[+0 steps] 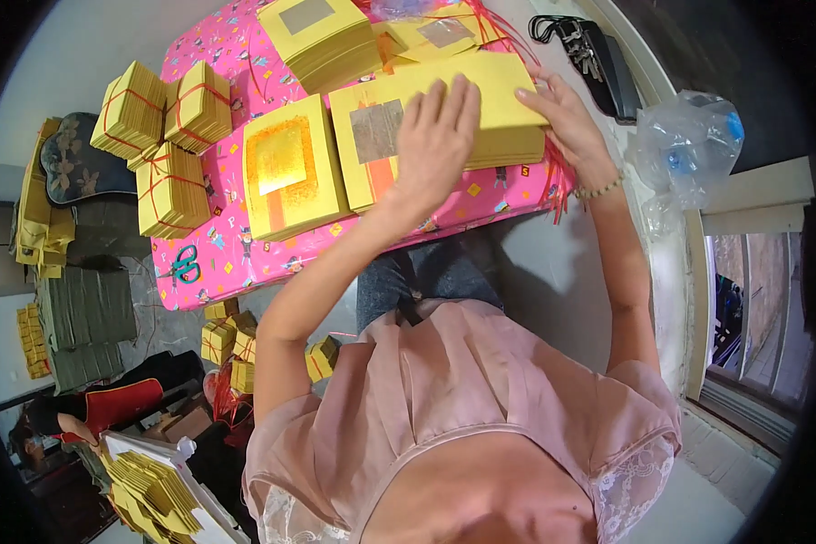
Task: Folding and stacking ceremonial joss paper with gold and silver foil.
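Note:
On the table lies a long stack of yellow paper (485, 91), with a silver foil square (376, 130) on the sheets at its left part. My left hand (437, 140) rests flat on this stack beside the foil, fingers stretched out. At the stack's right end my right hand (567, 118) holds the paper edge, thumb on top and the other fingers partly hidden. Just to the left is another yellow stack (258, 136) bearing a gold foil square (283, 163) with an orange border.
A pink patterned tablecloth (222, 249) covers the table. Bundles tied with red string (174, 190) and green scissors (187, 264) are at left; more yellow stacks (322, 45) stand behind. Keys (582, 54) and a plastic bag (689, 145) lie right. Another person's arm (74, 426) shows lower left.

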A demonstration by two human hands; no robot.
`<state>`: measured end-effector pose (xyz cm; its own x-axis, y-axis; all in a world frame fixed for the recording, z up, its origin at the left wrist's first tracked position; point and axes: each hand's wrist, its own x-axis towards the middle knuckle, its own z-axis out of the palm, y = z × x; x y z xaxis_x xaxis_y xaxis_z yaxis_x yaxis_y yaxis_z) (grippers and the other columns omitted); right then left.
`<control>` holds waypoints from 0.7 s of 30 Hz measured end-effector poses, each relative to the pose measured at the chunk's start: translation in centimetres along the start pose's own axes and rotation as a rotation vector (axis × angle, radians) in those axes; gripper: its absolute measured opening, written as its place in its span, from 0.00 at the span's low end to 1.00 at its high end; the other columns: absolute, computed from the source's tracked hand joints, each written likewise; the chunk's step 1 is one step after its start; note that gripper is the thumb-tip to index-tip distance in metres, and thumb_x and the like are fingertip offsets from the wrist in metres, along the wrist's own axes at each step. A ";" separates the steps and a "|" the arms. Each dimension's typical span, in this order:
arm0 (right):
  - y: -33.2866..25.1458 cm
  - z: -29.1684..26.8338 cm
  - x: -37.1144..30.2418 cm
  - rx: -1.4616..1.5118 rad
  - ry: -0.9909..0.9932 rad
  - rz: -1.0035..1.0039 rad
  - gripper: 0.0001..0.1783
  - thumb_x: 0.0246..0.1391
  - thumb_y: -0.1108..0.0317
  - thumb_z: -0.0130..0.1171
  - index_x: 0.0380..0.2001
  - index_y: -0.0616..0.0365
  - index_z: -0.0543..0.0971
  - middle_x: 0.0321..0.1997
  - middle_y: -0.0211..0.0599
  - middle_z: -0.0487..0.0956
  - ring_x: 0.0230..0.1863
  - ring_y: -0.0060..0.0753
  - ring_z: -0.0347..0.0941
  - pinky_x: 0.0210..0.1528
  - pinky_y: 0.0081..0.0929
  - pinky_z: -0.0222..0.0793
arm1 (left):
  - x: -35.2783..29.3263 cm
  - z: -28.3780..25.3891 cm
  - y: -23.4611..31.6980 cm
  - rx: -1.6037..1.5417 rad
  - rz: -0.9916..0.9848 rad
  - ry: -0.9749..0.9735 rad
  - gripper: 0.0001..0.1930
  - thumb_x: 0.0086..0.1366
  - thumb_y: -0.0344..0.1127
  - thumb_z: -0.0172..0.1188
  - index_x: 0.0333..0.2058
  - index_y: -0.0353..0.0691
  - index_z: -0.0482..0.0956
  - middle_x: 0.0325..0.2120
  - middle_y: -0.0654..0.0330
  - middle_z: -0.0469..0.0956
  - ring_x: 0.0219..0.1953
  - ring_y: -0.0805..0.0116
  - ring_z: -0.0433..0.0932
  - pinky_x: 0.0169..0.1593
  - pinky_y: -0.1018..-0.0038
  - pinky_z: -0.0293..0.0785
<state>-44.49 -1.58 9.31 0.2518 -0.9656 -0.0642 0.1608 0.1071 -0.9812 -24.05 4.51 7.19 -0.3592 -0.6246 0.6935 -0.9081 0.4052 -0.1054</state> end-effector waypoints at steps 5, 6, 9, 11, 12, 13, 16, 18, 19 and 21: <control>3.8 -3.6 -1.1 -0.062 0.014 -0.074 0.31 0.56 0.74 0.63 0.61 0.62 0.63 0.53 0.42 0.75 0.53 0.28 0.74 0.54 0.25 0.72 | -1.7 3.7 3.1 -0.076 0.005 -0.100 0.27 0.59 0.32 0.52 0.59 0.37 0.69 0.59 0.55 0.70 0.58 0.55 0.69 0.60 0.59 0.65; 4.8 -4.0 -1.0 -0.112 0.052 -0.108 0.31 0.57 0.75 0.62 0.61 0.63 0.62 0.55 0.43 0.73 0.54 0.29 0.73 0.55 0.25 0.72 | -2.0 4.8 3.4 -0.068 0.018 -0.117 0.27 0.59 0.33 0.52 0.59 0.37 0.68 0.59 0.54 0.70 0.59 0.55 0.68 0.60 0.59 0.65; 8.5 -6.1 0.1 -0.195 0.081 -0.173 0.30 0.58 0.77 0.60 0.61 0.64 0.61 0.59 0.44 0.69 0.58 0.32 0.71 0.57 0.26 0.71 | -2.9 7.3 3.7 -0.101 0.066 -0.178 0.27 0.60 0.33 0.53 0.59 0.37 0.67 0.59 0.52 0.69 0.61 0.53 0.67 0.61 0.58 0.64; 10.6 -6.9 0.8 -0.287 0.083 -0.261 0.31 0.56 0.79 0.59 0.61 0.65 0.61 0.57 0.44 0.69 0.57 0.32 0.71 0.56 0.26 0.71 | -3.6 8.9 3.9 -0.120 0.054 -0.212 0.27 0.60 0.33 0.52 0.60 0.37 0.67 0.59 0.51 0.68 0.61 0.52 0.66 0.62 0.58 0.63; 11.3 -7.1 1.0 -0.287 0.085 -0.258 0.31 0.56 0.79 0.59 0.61 0.65 0.61 0.57 0.44 0.69 0.57 0.32 0.71 0.56 0.26 0.71 | -3.8 9.4 4.1 -0.138 0.041 -0.247 0.27 0.60 0.32 0.52 0.60 0.38 0.66 0.59 0.50 0.67 0.61 0.51 0.65 0.62 0.57 0.62; 12.0 -7.3 1.2 -0.374 0.096 -0.250 0.31 0.56 0.80 0.59 0.61 0.65 0.61 0.55 0.44 0.70 0.55 0.32 0.72 0.55 0.26 0.72 | -4.1 9.8 4.1 -0.141 0.042 -0.250 0.27 0.60 0.32 0.52 0.60 0.38 0.66 0.59 0.50 0.67 0.61 0.51 0.65 0.62 0.57 0.62; 13.4 -7.4 1.5 -0.435 0.112 -0.232 0.31 0.55 0.81 0.58 0.61 0.65 0.61 0.53 0.43 0.70 0.53 0.31 0.72 0.54 0.26 0.72 | -4.6 10.4 4.2 -0.141 0.000 -0.337 0.27 0.61 0.31 0.51 0.61 0.38 0.65 0.59 0.47 0.66 0.61 0.48 0.65 0.63 0.57 0.62; 13.9 -7.5 1.6 -0.410 0.119 -0.222 0.30 0.54 0.81 0.58 0.60 0.65 0.62 0.53 0.44 0.70 0.52 0.31 0.72 0.53 0.26 0.72 | -4.6 10.5 4.2 -0.136 0.002 -0.357 0.28 0.61 0.32 0.51 0.62 0.39 0.63 0.59 0.46 0.66 0.61 0.46 0.64 0.63 0.55 0.61; 14.0 -7.6 1.7 -0.384 0.134 -0.246 0.29 0.55 0.81 0.58 0.60 0.64 0.62 0.53 0.44 0.70 0.52 0.31 0.72 0.53 0.26 0.72 | -4.4 10.5 4.2 -0.137 0.002 -0.361 0.28 0.61 0.32 0.51 0.62 0.39 0.63 0.59 0.46 0.66 0.61 0.46 0.64 0.63 0.55 0.61; 14.3 -7.9 1.9 -0.357 0.153 -0.267 0.28 0.55 0.81 0.58 0.59 0.64 0.63 0.53 0.44 0.70 0.52 0.31 0.73 0.53 0.26 0.72 | -3.9 10.8 4.3 -0.137 -0.001 -0.311 0.29 0.62 0.34 0.51 0.63 0.39 0.62 0.60 0.45 0.65 0.61 0.44 0.63 0.63 0.53 0.60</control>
<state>-49.25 -3.78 -6.31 0.0982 -0.9750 0.1992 -0.1443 -0.2120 -0.9666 -28.86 1.48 -3.71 -0.4257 -0.7906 0.4402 -0.8789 0.4770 0.0068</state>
